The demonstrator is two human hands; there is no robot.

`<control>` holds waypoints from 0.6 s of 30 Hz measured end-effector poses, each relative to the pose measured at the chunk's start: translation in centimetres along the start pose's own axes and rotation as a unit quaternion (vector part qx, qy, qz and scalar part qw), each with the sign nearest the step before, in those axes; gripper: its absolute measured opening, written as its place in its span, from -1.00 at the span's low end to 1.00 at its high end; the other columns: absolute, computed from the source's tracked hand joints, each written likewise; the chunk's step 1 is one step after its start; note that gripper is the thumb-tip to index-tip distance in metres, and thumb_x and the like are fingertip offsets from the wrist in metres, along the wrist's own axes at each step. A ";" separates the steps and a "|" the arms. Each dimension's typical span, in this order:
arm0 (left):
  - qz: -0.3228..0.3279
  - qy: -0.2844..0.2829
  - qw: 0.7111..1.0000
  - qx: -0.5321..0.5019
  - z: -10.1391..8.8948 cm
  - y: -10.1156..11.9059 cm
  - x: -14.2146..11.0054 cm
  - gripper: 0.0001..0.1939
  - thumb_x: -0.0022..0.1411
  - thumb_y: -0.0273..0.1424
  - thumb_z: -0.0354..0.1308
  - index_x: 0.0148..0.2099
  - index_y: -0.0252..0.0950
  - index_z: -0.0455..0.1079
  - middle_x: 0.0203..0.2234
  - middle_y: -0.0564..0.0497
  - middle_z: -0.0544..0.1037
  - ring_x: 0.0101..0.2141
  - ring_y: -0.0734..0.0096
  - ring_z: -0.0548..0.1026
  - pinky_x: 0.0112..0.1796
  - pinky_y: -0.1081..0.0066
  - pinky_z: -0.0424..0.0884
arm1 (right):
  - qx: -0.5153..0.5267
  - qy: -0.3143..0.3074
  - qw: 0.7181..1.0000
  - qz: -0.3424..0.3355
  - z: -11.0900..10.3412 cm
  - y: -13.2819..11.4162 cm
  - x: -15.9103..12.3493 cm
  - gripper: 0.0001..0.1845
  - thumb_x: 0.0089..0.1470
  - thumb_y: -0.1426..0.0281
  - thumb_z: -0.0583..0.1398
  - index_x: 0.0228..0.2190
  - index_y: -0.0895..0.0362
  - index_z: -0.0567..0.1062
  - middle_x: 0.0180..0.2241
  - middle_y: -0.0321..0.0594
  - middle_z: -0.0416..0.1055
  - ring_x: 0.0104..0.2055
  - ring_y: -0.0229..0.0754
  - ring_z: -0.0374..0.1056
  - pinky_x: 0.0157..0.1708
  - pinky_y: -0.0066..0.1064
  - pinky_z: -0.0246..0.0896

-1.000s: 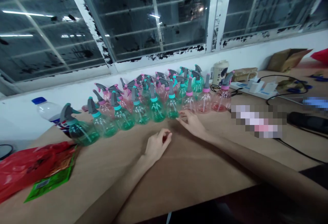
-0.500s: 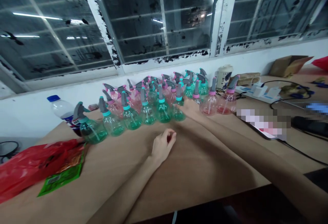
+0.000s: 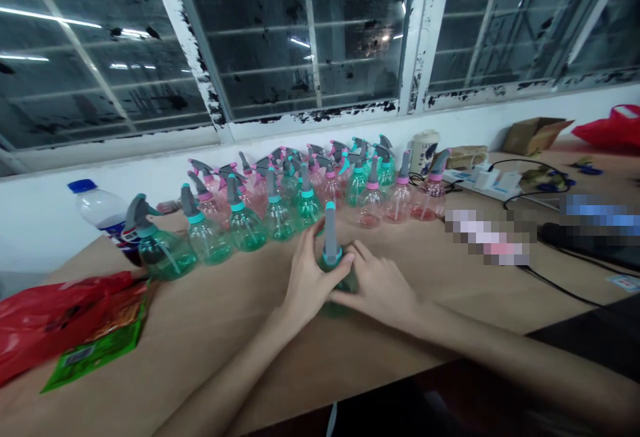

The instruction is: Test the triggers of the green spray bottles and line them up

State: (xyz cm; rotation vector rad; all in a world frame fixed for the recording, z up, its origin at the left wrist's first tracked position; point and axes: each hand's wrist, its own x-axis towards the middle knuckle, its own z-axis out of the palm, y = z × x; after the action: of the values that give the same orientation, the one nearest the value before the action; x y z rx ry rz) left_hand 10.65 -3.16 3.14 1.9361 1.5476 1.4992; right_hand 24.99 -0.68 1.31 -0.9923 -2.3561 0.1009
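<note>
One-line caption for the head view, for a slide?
Both hands clasp a green spray bottle on the table.

- The green spray bottle (image 3: 332,260) stands upright on the brown table (image 3: 240,330), out in front of the row of spray bottles (image 3: 280,204) along the wall.
- It has a clear green body, a teal collar and a grey trigger head whose nozzle appears to point away from the person.
- The left hand (image 3: 306,282) and right hand (image 3: 381,287) wrap around its body from both sides, hiding most of it.
</note>
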 end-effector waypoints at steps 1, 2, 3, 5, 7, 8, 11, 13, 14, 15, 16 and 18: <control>-0.012 -0.011 1.000 -0.007 -0.2 0.6 0.0 -0.41 0.11 -0.28 0.23 0.17 -0.20 0.17 0.01 -0.13 0.43 -0.05 0.13 0.44 -0.03 0.10 0.35 | 0.003 0.007 1.000 -0.012 0.3 -0.7 -0.6 -0.23 0.00 -0.18 0.00 -0.15 0.27 0.38 -0.17 0.12 0.42 -0.30 0.12 0.46 -0.47 -0.15 0.37; -0.018 -0.020 1.000 -0.011 -0.5 1.0 0.0 -0.47 0.13 -0.29 0.22 0.14 -0.19 0.22 -0.02 -0.09 0.46 -0.07 0.14 0.46 -0.05 0.12 0.36 | 0.009 0.009 1.000 -0.025 0.6 -1.2 -1.0 -0.11 -0.06 -0.23 0.02 -0.07 0.33 0.34 -0.12 0.19 0.41 -0.24 0.17 0.46 -0.44 -0.12 0.39; -0.019 -0.025 0.999 -0.012 -0.8 1.3 0.0 -0.54 0.15 -0.31 0.19 0.10 -0.18 0.27 -0.04 -0.07 0.48 -0.09 0.16 0.47 -0.06 0.15 0.37 | 0.019 0.007 0.999 -0.036 0.8 -1.6 -1.4 0.01 -0.12 -0.27 0.03 0.01 0.37 0.29 -0.08 0.25 0.38 -0.18 0.22 0.44 -0.41 -0.09 0.41; -0.016 -0.026 0.999 -0.013 -1.3 1.3 0.0 -0.64 0.16 -0.38 0.14 0.03 -0.18 0.33 -0.08 -0.03 0.50 -0.13 0.21 0.50 -0.09 0.20 0.38 | 0.059 -0.012 0.997 -0.053 0.9 -1.4 -2.0 0.11 -0.18 -0.29 0.07 0.10 0.37 0.20 -0.03 0.26 0.36 -0.10 0.25 0.41 -0.34 -0.04 0.42; -0.021 -0.020 0.999 -0.013 -1.7 1.0 0.0 -0.64 0.14 -0.45 0.10 0.01 -0.18 0.35 -0.13 0.00 0.53 -0.23 0.28 0.53 -0.13 0.25 0.41 | 0.130 -0.047 0.988 -0.067 0.9 0.0 -2.1 -0.02 -0.11 -0.21 0.11 0.12 0.26 0.19 -0.01 0.13 0.37 -0.07 0.13 0.41 -0.23 -0.07 0.42; -0.028 -0.017 0.999 -0.015 -1.8 0.8 -0.1 -0.63 0.12 -0.48 0.09 0.01 -0.17 0.35 -0.15 0.01 0.54 -0.27 0.31 0.53 -0.15 0.27 0.41 | 0.169 -0.068 0.980 -0.075 1.0 1.2 -1.9 -0.14 -0.03 -0.13 0.13 0.12 0.20 0.19 0.00 0.05 0.38 -0.06 0.04 0.41 -0.16 -0.13 0.40; -0.046 -0.023 0.999 -0.012 -1.9 0.6 -0.3 -0.59 0.09 -0.50 0.07 0.02 -0.15 0.36 -0.15 0.03 0.54 -0.28 0.32 0.53 -0.13 0.28 0.41 | 0.166 -0.056 0.983 -0.056 1.9 5.9 -0.9 -0.46 0.13 0.06 0.11 0.03 0.12 0.30 -0.03 -0.06 0.41 0.00 -0.06 0.37 -0.02 -0.15 0.31; -0.055 -0.034 0.998 -0.002 -1.9 0.8 -0.4 -0.58 0.08 -0.49 0.06 0.02 -0.15 0.36 -0.13 0.02 0.53 -0.27 0.29 0.53 -0.11 0.26 0.40 | 0.124 -0.047 0.990 -0.052 2.9 9.0 0.1 -0.64 0.19 0.16 0.08 -0.08 0.11 0.41 -0.08 -0.09 0.44 -0.01 -0.07 0.38 0.00 -0.13 0.29; -0.059 -0.039 0.997 0.002 -1.9 1.0 -0.4 -0.58 0.08 -0.49 0.06 0.02 -0.15 0.37 -0.13 0.01 0.54 -0.26 0.28 0.53 -0.11 0.24 0.41 | 0.119 -0.049 0.990 -0.054 3.4 10.3 0.7 -0.69 0.20 0.20 0.08 -0.12 0.10 0.44 -0.08 -0.11 0.45 -0.01 -0.08 0.38 0.01 -0.14 0.28; -0.062 -0.043 0.997 0.002 -1.9 1.2 -0.4 -0.58 0.08 -0.48 0.05 0.01 -0.14 0.38 -0.14 0.02 0.54 -0.24 0.26 0.53 -0.10 0.23 0.41 | 0.113 -0.049 0.991 -0.057 3.9 11.3 1.2 -0.72 0.21 0.23 0.08 -0.15 0.09 0.46 -0.07 -0.12 0.45 -0.01 -0.09 0.38 0.02 -0.15 0.27; -0.060 -0.045 0.997 -0.002 -1.9 1.3 -0.4 -0.59 0.08 -0.47 0.05 0.00 -0.14 0.39 -0.15 0.02 0.55 -0.22 0.24 0.53 -0.09 0.22 0.41 | 0.110 -0.051 0.991 -0.061 4.3 12.0 1.6 -0.74 0.22 0.25 0.07 -0.16 0.08 0.47 -0.06 -0.13 0.45 0.00 -0.10 0.38 0.02 -0.15 0.26; -0.051 -0.027 0.998 -0.006 -1.9 1.6 -0.3 -0.64 0.07 -0.45 0.07 -0.05 -0.12 0.43 -0.20 0.02 0.56 -0.17 0.20 0.52 -0.09 0.20 0.43 | 0.104 -0.052 0.991 -0.068 4.8 12.8 2.3 -0.75 0.21 0.27 0.07 -0.17 0.08 0.49 -0.05 -0.15 0.45 0.01 -0.12 0.37 0.03 -0.17 0.25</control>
State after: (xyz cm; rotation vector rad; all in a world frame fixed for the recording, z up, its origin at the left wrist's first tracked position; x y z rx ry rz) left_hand 10.05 -4.74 4.93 1.8470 1.5847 1.3992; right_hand 29.23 10.79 -5.18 -0.7414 -2.4399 0.3458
